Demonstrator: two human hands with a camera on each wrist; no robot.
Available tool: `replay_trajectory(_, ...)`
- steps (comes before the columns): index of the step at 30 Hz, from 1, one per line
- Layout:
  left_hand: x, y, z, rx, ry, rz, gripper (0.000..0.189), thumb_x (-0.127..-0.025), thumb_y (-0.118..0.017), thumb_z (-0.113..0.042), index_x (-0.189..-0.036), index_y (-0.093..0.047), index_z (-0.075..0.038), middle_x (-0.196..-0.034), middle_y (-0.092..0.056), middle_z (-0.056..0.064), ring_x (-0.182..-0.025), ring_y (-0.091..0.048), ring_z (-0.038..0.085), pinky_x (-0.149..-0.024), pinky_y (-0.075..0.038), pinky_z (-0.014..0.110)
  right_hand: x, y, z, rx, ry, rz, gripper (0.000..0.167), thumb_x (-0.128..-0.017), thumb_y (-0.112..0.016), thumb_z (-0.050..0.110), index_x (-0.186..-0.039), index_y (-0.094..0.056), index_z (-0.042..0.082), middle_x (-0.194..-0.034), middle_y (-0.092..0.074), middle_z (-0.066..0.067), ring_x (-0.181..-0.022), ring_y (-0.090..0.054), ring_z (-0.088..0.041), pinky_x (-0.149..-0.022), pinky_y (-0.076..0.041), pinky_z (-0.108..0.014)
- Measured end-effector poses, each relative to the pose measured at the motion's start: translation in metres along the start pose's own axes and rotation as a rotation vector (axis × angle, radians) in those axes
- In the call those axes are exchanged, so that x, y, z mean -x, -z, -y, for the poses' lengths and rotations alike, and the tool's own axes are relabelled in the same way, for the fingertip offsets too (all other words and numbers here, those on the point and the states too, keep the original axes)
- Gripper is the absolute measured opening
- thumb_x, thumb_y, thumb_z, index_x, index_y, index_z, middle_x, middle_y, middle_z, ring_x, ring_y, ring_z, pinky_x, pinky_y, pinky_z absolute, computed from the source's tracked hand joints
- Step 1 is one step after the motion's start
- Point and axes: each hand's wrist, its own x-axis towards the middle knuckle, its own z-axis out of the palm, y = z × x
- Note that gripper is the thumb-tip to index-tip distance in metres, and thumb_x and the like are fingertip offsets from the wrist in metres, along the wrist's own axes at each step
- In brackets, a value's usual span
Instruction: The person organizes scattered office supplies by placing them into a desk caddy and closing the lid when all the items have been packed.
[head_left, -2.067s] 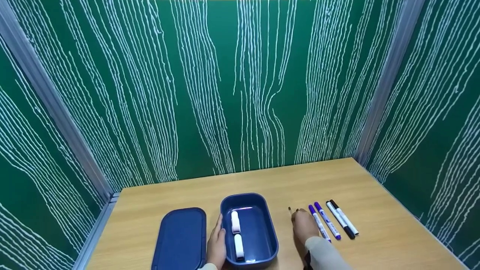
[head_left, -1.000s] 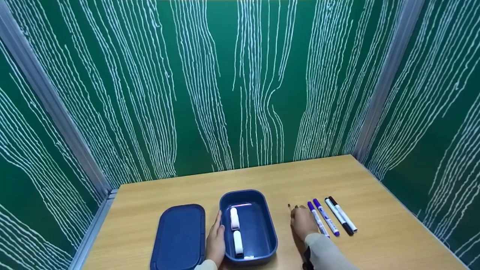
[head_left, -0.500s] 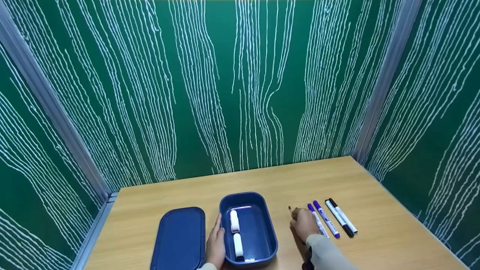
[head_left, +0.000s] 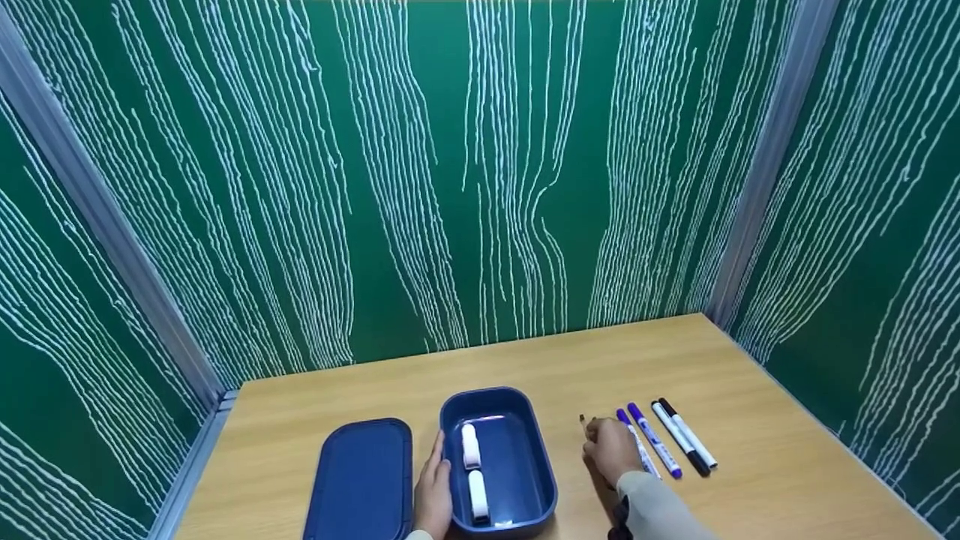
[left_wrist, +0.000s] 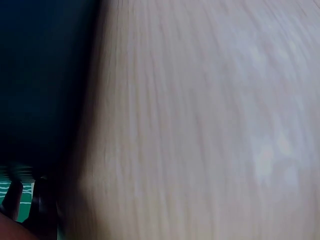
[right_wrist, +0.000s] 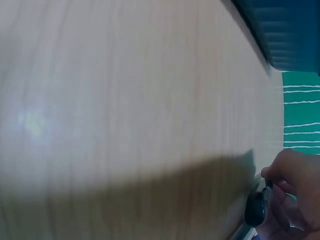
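Observation:
My left hand [head_left: 433, 487] lies along the left outer wall of a dark blue open box [head_left: 546, 466], its fingers fairly straight and touching the side. Inside the box are two white oblong things [head_left: 470, 445], one behind the other on the left. Right of the box, my right hand [head_left: 611, 448] has curled fingers pinching a slim pen-like thing [head_left: 582, 418], whose dark tip pokes out ahead; the hand hides most of it. In the right wrist view a black rounded end [right_wrist: 255, 209] shows under the thumb and fingers. A purple-capped marker [head_left: 645, 451] lies partly behind this hand.
A flat dark blue lid [head_left: 361, 480] lies left of the box. Further right are another purple marker [head_left: 654, 441] and two black-and-white markers [head_left: 679, 433]. Green walls with white wavy lines [head_left: 525, 187] enclose the wooden table [head_left: 540, 364] at the back and sides.
The right hand stays at almost the same spot, turning slightly around the pen-like thing. The left hand, box and markers keep their places; the head view shifts a little.

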Motion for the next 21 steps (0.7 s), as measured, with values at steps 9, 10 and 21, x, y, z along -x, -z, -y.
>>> replay_trajectory(9,0.001,-0.001,-0.002,0.0,-0.005,0.007,0.051,-0.104,-0.034,-0.017,-0.155,-0.033,-0.023,-0.16,-0.03,0.013,-0.146,-0.025,0.041,-0.114,-0.023,0.063,0.0,0.01,0.008,-0.008,-0.007,-0.032,0.017,-0.076,-0.063,-0.007,-0.074,-0.064,0.01,-0.069,-0.056,0.001,-0.061,-0.047,-0.015,-0.054,-0.036,-0.028)
replay_trajectory(10,0.002,-0.001,-0.002,0.002,-0.01,0.006,0.051,-0.105,-0.034,-0.017,-0.155,-0.033,-0.022,-0.16,-0.03,0.014,-0.146,-0.025,0.041,-0.114,-0.023,0.063,0.0,0.011,0.008,0.002,0.009,-0.047,0.018,-0.076,-0.063,-0.007,-0.071,-0.062,0.01,-0.067,-0.055,0.001,-0.061,-0.046,-0.015,-0.054,-0.035,-0.028)
replay_trajectory(21,0.004,-0.001,-0.003,0.007,-0.019,-0.007,0.051,-0.104,-0.035,-0.014,-0.154,-0.035,-0.021,-0.159,-0.031,0.015,-0.145,-0.026,0.042,-0.113,-0.024,0.064,0.0,0.015,0.012,0.016,0.066,-0.084,0.027,-0.076,-0.065,-0.008,-0.064,-0.051,0.012,-0.064,-0.046,0.002,-0.059,-0.039,-0.014,-0.055,-0.03,-0.029)
